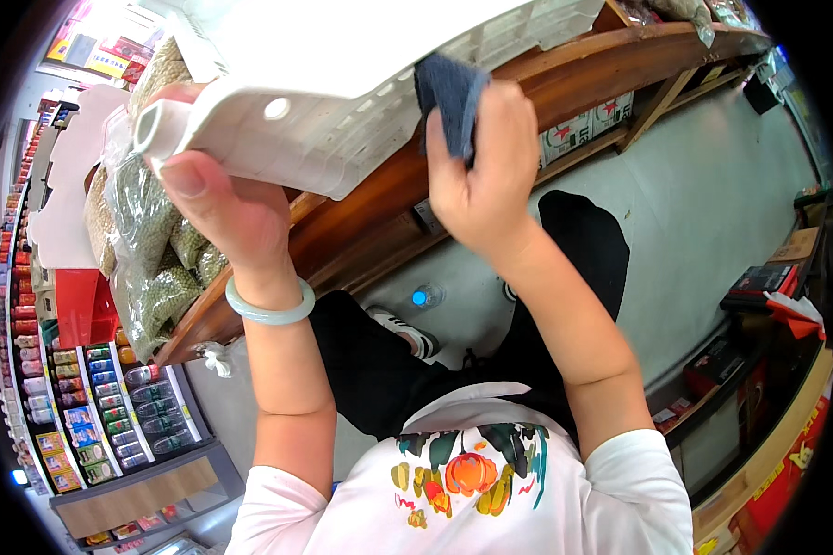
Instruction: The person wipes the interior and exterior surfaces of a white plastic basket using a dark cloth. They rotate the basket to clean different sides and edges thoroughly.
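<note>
A large white plastic crate [305, 132], with round holes and slots along its side, is tilted up before me over a wooden display shelf [375, 215]. My left hand [229, 208], with a pale bangle at the wrist, grips the crate's corner by a tube-like end; some of its fingers are hidden behind the plastic. My right hand [486, 166] holds a folded dark blue cloth [451, 100] against or close to the crate's lower side; whether it touches is hard to tell.
Clear bags of green beans [142, 215] lie on the shelf at the left, beside a red container [85, 305]. Drink shelves [111, 409] stand further left. On the floor is a bottle with a blue cap [427, 297]. A counter with boxes [715, 361] runs along the right.
</note>
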A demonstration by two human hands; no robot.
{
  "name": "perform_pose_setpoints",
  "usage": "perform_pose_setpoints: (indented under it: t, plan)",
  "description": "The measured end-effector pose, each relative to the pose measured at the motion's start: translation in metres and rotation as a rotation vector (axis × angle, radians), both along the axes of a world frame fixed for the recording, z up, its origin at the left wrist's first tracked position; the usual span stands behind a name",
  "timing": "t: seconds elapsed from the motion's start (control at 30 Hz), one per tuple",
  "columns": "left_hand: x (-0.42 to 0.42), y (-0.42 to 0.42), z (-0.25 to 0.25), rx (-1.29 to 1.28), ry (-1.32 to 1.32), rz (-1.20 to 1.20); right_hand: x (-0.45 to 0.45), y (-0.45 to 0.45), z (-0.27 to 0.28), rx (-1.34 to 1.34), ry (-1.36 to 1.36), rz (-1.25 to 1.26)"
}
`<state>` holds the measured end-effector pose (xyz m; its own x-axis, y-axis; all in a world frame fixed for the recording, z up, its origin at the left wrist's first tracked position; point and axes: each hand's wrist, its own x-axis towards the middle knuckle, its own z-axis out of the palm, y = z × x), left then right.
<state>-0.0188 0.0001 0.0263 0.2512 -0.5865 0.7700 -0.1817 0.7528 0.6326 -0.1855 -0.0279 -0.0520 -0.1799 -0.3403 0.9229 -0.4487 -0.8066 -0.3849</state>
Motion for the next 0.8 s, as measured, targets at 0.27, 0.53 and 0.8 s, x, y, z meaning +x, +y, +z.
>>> perform_pose_setpoints:
  t: [0.27,0.53,0.8]
  plan:
    - [0.017,0.001,-0.005,0.015,0.002,-0.114,0.003,-0.004,-0.014,-0.016,0.035,-0.303]
    - [0.024,-0.005,-0.011,-0.040,-0.060,-0.076,-0.004,-0.007,-0.003,-0.141,0.288,-0.409]
    - [0.018,-0.003,-0.011,-0.018,0.128,-0.164,0.033,0.026,0.000,-0.015,0.243,-0.208]
